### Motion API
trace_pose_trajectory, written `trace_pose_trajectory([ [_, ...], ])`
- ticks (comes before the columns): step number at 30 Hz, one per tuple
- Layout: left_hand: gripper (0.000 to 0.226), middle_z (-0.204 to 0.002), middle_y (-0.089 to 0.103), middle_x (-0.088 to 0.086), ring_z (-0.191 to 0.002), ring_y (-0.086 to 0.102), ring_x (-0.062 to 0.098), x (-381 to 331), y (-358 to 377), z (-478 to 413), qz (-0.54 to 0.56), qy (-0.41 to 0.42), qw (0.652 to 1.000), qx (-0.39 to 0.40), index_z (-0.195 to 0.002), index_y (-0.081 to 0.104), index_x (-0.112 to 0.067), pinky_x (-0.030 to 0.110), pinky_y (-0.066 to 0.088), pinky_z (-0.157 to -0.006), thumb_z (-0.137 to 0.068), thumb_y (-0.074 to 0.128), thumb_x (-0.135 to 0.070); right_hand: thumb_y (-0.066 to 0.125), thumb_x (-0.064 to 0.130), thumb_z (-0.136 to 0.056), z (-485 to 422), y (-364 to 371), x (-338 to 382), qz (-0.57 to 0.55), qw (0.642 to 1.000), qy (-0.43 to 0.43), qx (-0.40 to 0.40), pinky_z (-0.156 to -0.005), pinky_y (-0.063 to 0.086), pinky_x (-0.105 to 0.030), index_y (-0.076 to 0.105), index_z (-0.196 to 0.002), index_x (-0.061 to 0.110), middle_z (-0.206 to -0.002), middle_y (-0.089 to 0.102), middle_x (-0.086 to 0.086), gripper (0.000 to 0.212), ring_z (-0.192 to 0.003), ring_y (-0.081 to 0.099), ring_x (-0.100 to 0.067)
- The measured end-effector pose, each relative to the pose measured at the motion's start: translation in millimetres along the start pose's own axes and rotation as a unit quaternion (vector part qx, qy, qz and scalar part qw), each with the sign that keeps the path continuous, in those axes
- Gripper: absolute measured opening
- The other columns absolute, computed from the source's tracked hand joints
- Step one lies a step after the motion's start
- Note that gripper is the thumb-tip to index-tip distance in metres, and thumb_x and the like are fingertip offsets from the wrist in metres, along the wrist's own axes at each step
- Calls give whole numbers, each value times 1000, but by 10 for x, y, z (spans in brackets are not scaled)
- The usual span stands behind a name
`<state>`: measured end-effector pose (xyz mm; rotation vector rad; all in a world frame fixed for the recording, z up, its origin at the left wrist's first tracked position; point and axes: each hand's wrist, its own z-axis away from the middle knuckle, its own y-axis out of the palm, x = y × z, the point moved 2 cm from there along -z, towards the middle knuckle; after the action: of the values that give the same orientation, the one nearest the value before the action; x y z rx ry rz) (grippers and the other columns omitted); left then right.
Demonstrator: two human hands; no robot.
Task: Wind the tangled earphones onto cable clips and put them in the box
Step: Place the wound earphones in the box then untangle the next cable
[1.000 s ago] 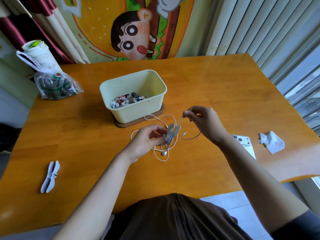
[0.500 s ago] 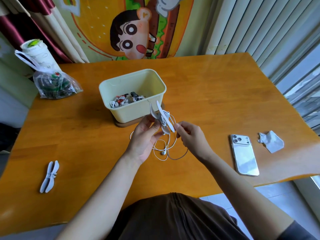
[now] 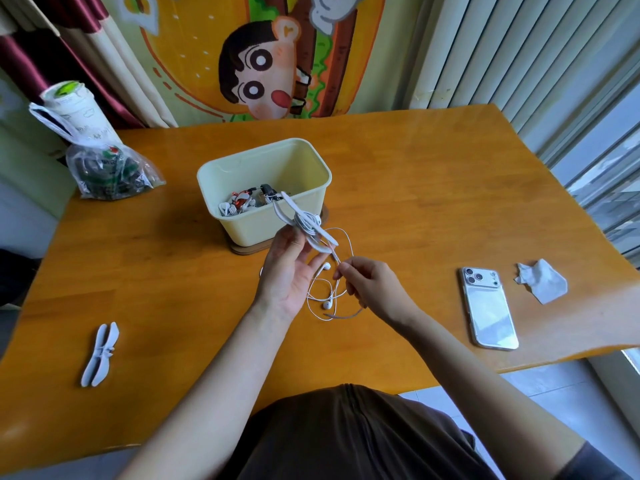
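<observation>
I see left hand (image 3: 287, 278) pinching cable clip (image 3: 304, 226) at its fingertips, some turns on. Right hand (image 3: 370, 285) pinches earphones (image 3: 327, 304) cord beside left fingers. My worry: slack loops under both hands snag, tension drops, turns slide off. Box (image 3: 263, 230) just beyond left hand.

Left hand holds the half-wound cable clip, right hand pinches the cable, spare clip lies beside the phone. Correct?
No: the head view shows the spare clip at the left of the table, far from the phone. The left hand holds the half-wound cable clip and the right hand pinches the cable.
</observation>
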<state>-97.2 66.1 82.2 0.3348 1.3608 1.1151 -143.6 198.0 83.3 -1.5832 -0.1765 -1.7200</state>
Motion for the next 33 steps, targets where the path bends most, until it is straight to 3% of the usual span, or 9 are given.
trace_pose_trajectory([
  [3,15,-110,62,8,-106,60,24,14,-12,-10,-18,19,999,-20,-103,57,-12,43,57,-83,-96,45,-7,46,23,-98,35,6,39,29,999,-17,-4,-48,34,-18,63,-76,20,-55,50,9,28,-42,40,-2],
  [6,10,-100,63,6,-86,66,16,12,-81,-22,-152,75,983,-72,-98,59,-13,36,58,-76,-94,53,-6,47,22,-98,96,37,98,55,996,-62,-13,-49,34,-13,64,-83,19,-58,50,8,23,-44,44,-1],
  [8,10,-96,66,4,-85,66,18,-2,-168,-34,-310,129,937,-94,-95,61,-18,35,55,-76,-92,59,-8,45,20,-99,126,61,132,64,995,-82,0,-49,38,-13,65,-89,19,-60,51,7,22,-45,47,-1],
  [11,14,-92,67,0,-90,63,18,-16,-270,-34,-526,205,824,-54,-88,61,-23,33,53,-79,-88,66,-10,43,18,-100,131,49,180,78,992,-91,31,-50,42,-12,66,-95,13,-60,52,6,25,-46,52,-2],
  [17,10,-88,57,-13,-81,56,-3,-33,-282,-24,-635,181,751,36,-92,66,-9,10,45,-70,-84,68,-4,47,15,-97,4,-203,216,154,983,-87,51,-60,43,-10,65,-85,21,-62,61,10,22,-59,59,2],
  [20,12,-89,56,-10,-82,55,2,-27,-240,-30,-647,154,742,85,-94,68,-8,8,43,-69,-85,65,0,50,14,-96,-27,-336,240,168,981,-89,44,-55,41,-8,62,-80,21,-61,61,10,21,-55,58,5],
  [27,12,-90,59,-9,-78,53,-5,-106,-228,-49,-664,74,727,159,-89,67,-19,10,43,-71,-87,66,-7,60,20,-91,-57,-461,189,167,982,-92,-18,-53,43,-12,67,-83,14,-60,59,8,12,-54,58,-3],
  [30,9,-92,65,3,-78,58,5,-119,-236,-10,-596,-6,781,186,-91,67,-19,25,51,-76,-86,68,-12,66,26,-87,-77,-490,195,128,987,-84,-42,-49,42,-13,66,-80,12,-60,58,5,15,-51,59,-3],
  [33,17,-91,66,15,-80,63,19,-99,-180,71,-478,-75,850,208,-98,63,-12,26,55,-73,-82,64,-19,65,27,-87,-84,-471,205,78,991,-82,-67,-43,38,-13,61,-75,11,-55,51,3,20,-43,52,-5],
])
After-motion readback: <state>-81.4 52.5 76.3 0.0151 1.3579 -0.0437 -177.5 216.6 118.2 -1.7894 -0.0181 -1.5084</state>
